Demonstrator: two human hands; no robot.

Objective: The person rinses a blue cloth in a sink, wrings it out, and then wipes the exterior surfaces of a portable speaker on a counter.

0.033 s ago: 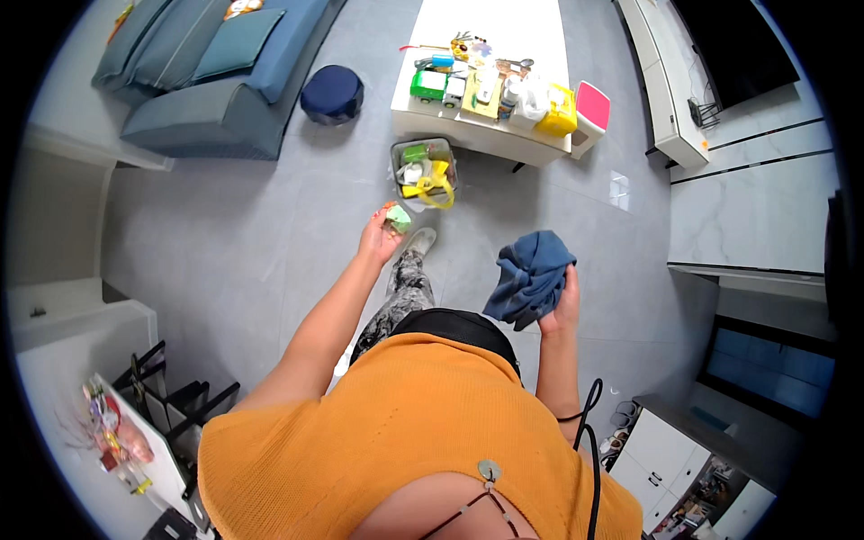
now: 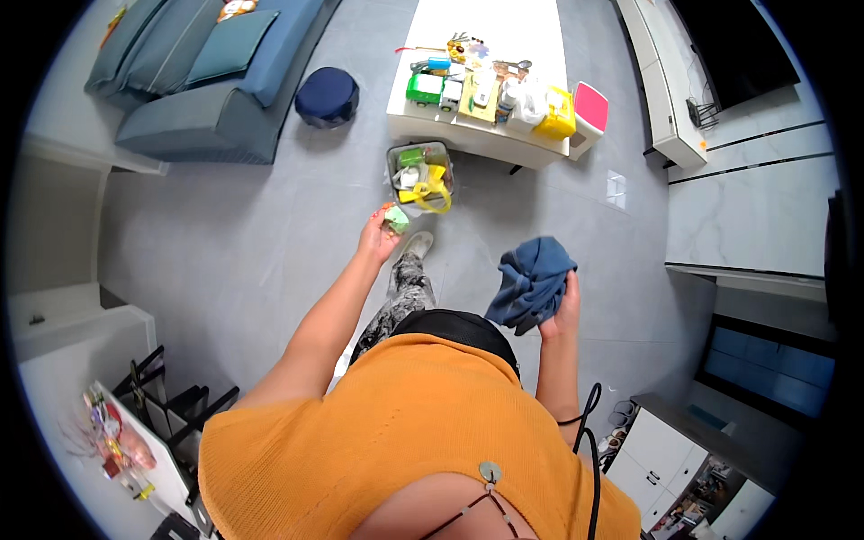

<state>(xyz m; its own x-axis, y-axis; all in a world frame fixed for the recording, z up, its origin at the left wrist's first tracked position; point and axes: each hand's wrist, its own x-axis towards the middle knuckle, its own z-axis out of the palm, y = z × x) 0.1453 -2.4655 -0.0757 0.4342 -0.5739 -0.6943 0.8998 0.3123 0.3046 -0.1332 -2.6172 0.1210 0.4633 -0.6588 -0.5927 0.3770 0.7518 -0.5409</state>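
Note:
My left hand [image 2: 379, 236] is closed around a small crumpled green and orange wrapper-like piece [image 2: 396, 220], too small to name surely. It is held just in front of a grey bin [image 2: 392, 168] that stands on the floor. Inside the bin lie a yellow looped piece [image 2: 436, 191], something white and a green item [image 2: 411, 157]. Out to the right, my right hand [image 2: 564, 313] grips a bunched dark blue cloth [image 2: 533, 283], which hangs in folds above the floor. The fingers of that hand are partly hidden by the cloth.
Ahead is a white table [image 2: 490, 27] with a green toy truck [image 2: 426, 88], a yellow package [image 2: 555, 113] and several small items. A dark blue stool [image 2: 327, 96] and blue sofa [image 2: 198, 123] stand left. A white bin with pink lid [image 2: 590, 106] is beside the table. A black cable [image 2: 589, 432] hangs by my right arm.
The view has shifted very slightly, so the table, stool and bin sit a little further left. Both hands keep hold of the same things.

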